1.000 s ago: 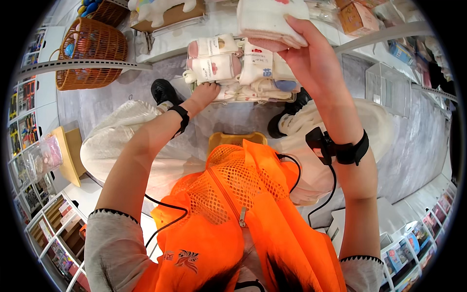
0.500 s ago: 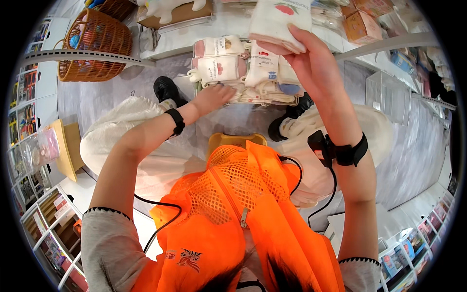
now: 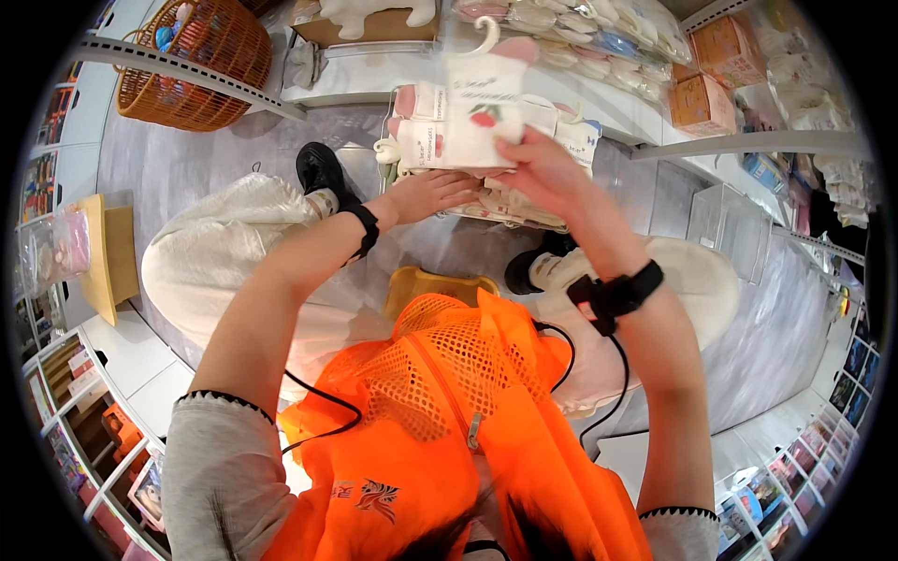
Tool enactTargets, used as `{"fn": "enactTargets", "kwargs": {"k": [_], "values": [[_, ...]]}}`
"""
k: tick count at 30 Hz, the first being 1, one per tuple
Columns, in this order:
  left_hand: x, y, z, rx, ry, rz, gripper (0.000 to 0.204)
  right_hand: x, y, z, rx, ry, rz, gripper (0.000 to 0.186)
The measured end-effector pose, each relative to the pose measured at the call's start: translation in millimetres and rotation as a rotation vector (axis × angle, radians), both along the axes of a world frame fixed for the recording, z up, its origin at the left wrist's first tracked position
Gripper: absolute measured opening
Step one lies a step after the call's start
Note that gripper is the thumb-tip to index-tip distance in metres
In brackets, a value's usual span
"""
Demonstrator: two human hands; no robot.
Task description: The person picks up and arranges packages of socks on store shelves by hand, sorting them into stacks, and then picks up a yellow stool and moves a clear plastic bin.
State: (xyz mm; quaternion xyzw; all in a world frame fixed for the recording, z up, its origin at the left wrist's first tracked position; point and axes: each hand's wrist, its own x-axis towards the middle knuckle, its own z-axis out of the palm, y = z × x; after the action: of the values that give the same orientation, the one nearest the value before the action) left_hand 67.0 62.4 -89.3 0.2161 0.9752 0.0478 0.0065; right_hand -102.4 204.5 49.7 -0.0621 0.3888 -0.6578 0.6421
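From my seat I have the right hand (image 3: 547, 178) pinching the lower right corner of a white sock pack (image 3: 479, 103), thumb on top, above a container (image 3: 508, 222) of folded socks. The left hand (image 3: 432, 194) has its fingers stretched out, holding nothing I can see; whether its tips touch the pack's lower edge, I cannot tell. With that one-corner grip, I judge the pack could swing or slip, and its curved hook (image 3: 487, 35) could snag neighbouring packs (image 3: 416, 140). The knit looks soft and floppy, pink-ended with a red fruit motif; the hook looks smooth and stiff.
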Motion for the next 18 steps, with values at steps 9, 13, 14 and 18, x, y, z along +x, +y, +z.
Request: {"fn": "enactTargets", "kwargs": {"k": [9,13,14,18], "values": [[4,-47,79,0.079,-0.487,0.051,0.029,54,-26,-89,0.274,-0.166,-0.141,0.046],[2,-44,69,0.760,-0.279,0.616,0.014,46,-40,-85,0.151,0.123,-0.239,0.040],[1,-43,55,0.909,-0.298,0.806,0.020,39,-46,-82,0.129,0.065,-0.285,0.037],[-27,-28,31,1.728,-0.373,1.365,0.043,14,-48,-68,0.388,-0.094,0.023,0.036]]}}
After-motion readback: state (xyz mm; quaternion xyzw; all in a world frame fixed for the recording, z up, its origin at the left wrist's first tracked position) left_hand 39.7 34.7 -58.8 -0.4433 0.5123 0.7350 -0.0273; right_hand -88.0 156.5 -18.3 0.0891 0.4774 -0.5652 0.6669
